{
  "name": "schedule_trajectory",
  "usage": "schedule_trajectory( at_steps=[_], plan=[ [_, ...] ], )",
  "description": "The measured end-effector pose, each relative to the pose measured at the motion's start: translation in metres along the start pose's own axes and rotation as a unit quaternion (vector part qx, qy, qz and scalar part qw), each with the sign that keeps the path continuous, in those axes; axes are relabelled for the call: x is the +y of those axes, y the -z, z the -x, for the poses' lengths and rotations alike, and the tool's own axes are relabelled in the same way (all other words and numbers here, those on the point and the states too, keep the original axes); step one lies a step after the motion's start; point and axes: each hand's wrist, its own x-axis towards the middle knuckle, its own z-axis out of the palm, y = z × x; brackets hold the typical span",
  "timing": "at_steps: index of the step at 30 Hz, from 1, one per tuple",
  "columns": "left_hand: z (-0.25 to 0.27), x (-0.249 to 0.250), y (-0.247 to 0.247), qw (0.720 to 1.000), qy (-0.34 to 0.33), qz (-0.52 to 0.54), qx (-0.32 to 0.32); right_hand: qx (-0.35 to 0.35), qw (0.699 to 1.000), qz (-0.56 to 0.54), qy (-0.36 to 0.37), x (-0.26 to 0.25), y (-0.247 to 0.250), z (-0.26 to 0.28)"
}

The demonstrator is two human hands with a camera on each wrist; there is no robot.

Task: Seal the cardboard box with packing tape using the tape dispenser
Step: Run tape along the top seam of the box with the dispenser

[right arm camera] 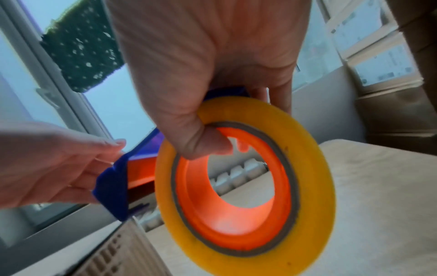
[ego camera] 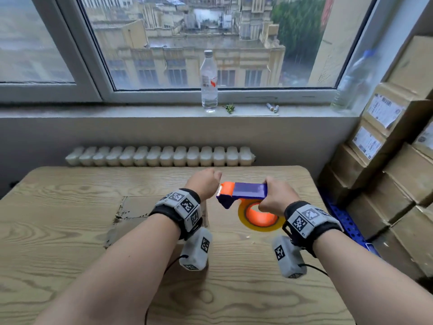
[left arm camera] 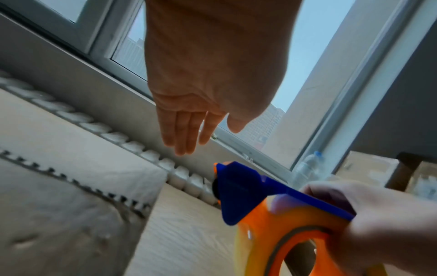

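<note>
The right hand [ego camera: 277, 198] grips the dispenser [ego camera: 243, 192] above the worktop [ego camera: 58, 231], thumb hooked through the orange core of the tape [right arm camera: 246, 186] and fingers over the blue top plate. That hold probably keeps the roll from spinning while leaving the cutter end pointing to 9 o'clock, toward the other hand. The left hand [ego camera: 205, 185] hovers at that nose with nothing in it; the left wrist view shows its fingers [left arm camera: 182, 130] straight and close together, seemingly ready to find the loose tape end. I cannot tell whether any tape is pulled free yet.

The box [ego camera: 140, 207] sits on the worktop under the left wrist, at about 8 o'clock from the dispenser, its frayed top flaps lying flat with no tape visible across them, so sealing looks unstarted.

The worktop is pale wood grain. Beyond it at 12 o'clock runs a white radiator [ego camera: 159, 157] under a grey sill [ego camera: 93, 111], where a water bottle [ego camera: 208, 83] stands before the window. At 3 o'clock, labelled cartons [ego camera: 386, 146] are stacked against the wall.
</note>
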Motion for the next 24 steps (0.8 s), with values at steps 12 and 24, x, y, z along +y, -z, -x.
schedule_trajectory(
  at_steps=[12,24],
  plan=[
    [0.039,-0.063,0.062,0.892,0.128,0.433,0.005,0.083,0.989,-0.059,0.111,-0.096,0.014,0.030],
    [0.069,-0.124,0.103,0.716,0.167,0.677,0.021,0.073,0.979,-0.141,0.126,-0.166,0.015,0.041]
  ],
)
